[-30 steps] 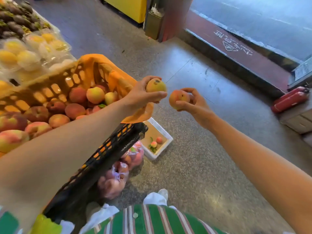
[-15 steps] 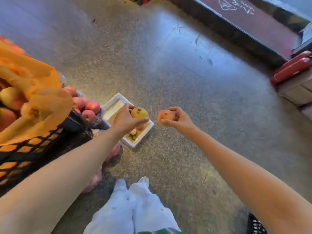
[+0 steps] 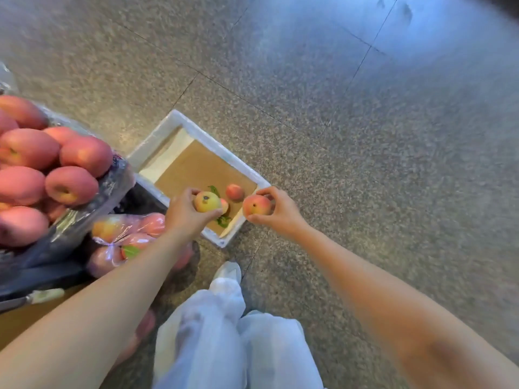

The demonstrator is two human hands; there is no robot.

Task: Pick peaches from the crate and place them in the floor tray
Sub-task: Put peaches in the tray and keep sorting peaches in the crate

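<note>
A white foam floor tray (image 3: 208, 139) with a brown cardboard bottom lies on the speckled floor. Inside it sit a pink peach (image 3: 234, 191), another peach mostly hidden by my left hand, and a few green leaves. My left hand (image 3: 182, 213) grips a yellow-green peach (image 3: 207, 202) over the tray's near part. My right hand (image 3: 280, 211) grips a pink-orange peach (image 3: 256, 206) just above the tray's right corner. The orange crate is out of view.
A plastic-wrapped pile of red peaches (image 3: 50, 167) sits at the left on a dark crate. Clear bags of peaches (image 3: 126, 237) lie on the floor beside the tray. My white trouser legs and shoe (image 3: 229, 272) stand just below the tray.
Both hands have come down from beside the orange crate to the floor tray, each still holding its peach. The camera has tilted down and the crate has left the view.
</note>
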